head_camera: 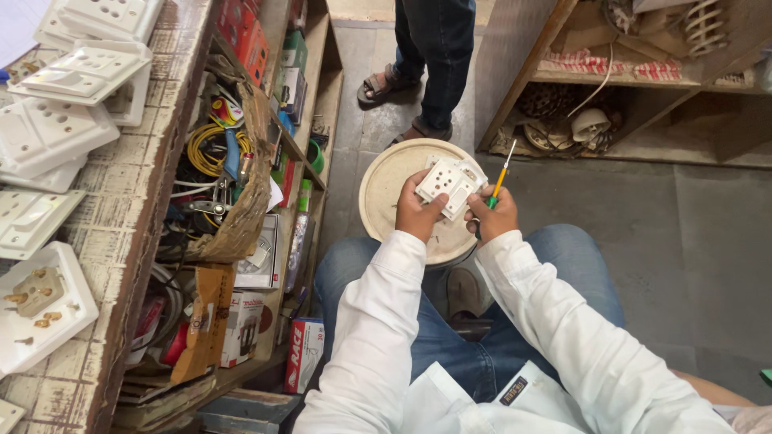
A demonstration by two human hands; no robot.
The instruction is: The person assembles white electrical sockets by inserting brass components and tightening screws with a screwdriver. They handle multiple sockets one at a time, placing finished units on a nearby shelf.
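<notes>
1. Socket plate, white, sits above the round stool top, clamped in left hand fingers
2. Right hand fingers close around the green-handled screwdriver beside the plate
3. Keep plate steady, tip square to screw

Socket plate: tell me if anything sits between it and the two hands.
Nothing visible does. The left hand grips the socket plate by its left edge, and the right hand touches its right corner while holding a screwdriver that points up and away, beside the plate. Both sit above the round stool.
</notes>
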